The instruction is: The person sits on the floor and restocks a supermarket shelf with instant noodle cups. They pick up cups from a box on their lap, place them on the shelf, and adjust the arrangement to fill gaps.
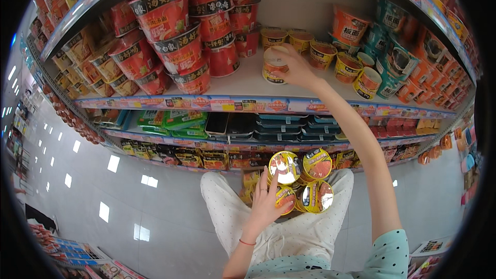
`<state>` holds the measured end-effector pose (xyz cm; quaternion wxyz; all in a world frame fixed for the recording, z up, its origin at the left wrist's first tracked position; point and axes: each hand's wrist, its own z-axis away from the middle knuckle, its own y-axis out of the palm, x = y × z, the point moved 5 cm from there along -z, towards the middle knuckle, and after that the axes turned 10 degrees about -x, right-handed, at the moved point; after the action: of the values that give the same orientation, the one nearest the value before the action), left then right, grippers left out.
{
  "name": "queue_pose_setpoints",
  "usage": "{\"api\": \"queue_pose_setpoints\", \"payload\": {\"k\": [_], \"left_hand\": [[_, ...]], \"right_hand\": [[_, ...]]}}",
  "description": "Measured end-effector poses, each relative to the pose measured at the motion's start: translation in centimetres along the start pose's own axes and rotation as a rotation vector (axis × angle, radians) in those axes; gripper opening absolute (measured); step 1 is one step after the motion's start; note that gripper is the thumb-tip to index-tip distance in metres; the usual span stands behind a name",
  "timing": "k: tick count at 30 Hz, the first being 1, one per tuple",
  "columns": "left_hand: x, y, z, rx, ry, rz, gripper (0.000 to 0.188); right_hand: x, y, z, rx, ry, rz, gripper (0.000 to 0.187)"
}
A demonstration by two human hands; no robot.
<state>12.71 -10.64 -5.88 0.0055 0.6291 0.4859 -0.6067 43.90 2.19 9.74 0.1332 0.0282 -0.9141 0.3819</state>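
Cups point(317, 164), round and yellow with glossy lids, cluster between the person's knees point(216, 192), the left hand point(264, 204) spread against them, perhaps for steadiness. Beyond, at the white shelf point(243, 82), the right hand point(298, 68) grips a pale-lidded yellow cylindrical cup point(272, 74), likely steadying it upright.

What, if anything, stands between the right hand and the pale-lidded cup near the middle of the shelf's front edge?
Nothing visible: the right hand touches the pale-lidded cup. Other yellow cups on the shelf stand behind it and to its right.
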Motion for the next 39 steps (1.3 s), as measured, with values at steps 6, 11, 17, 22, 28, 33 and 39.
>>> {"api": "queue_pose_setpoints", "payload": {"k": [6, 11, 17, 22, 28, 33, 39], "left_hand": [[0.8, 0.3, 0.1, -0.012, 0.003, 0.016, 0.094], [1.3, 0.3, -0.5, -0.007, 0.003, 0.006, 0.095], [1.8, -0.3, -0.5, -0.010, -0.059, 0.018, 0.095], [1.6, -0.6, -0.5, 0.002, -0.083, 0.044, 0.094], [2.4, -0.7, 0.3, -0.027, -0.092, 0.065, 0.093], [2.2, -0.7, 0.3, 0.011, -0.143, 0.097, 0.093], [1.9, -0.7, 0.6, 0.021, -0.134, 0.077, 0.092]], "right_hand": [[-0.3, 3.8, -2.2, 0.044, 0.062, -0.066, 0.057], [0.3, 6.0, -3.2, 0.085, 0.135, -0.034, 0.061], [1.3, 8.3, -4.6, 0.070, 0.150, 0.116, 0.075], [-2.2, 9.6, -5.1, 0.005, 0.114, 0.173, 0.080], [2.5, 6.1, -3.7, 0.084, 0.045, 0.006, 0.078], [6.2, 6.3, -2.9, 0.138, -0.077, -0.008, 0.079], [9.2, 6.9, -2.3, 0.177, -0.092, 0.048, 0.083]]}}
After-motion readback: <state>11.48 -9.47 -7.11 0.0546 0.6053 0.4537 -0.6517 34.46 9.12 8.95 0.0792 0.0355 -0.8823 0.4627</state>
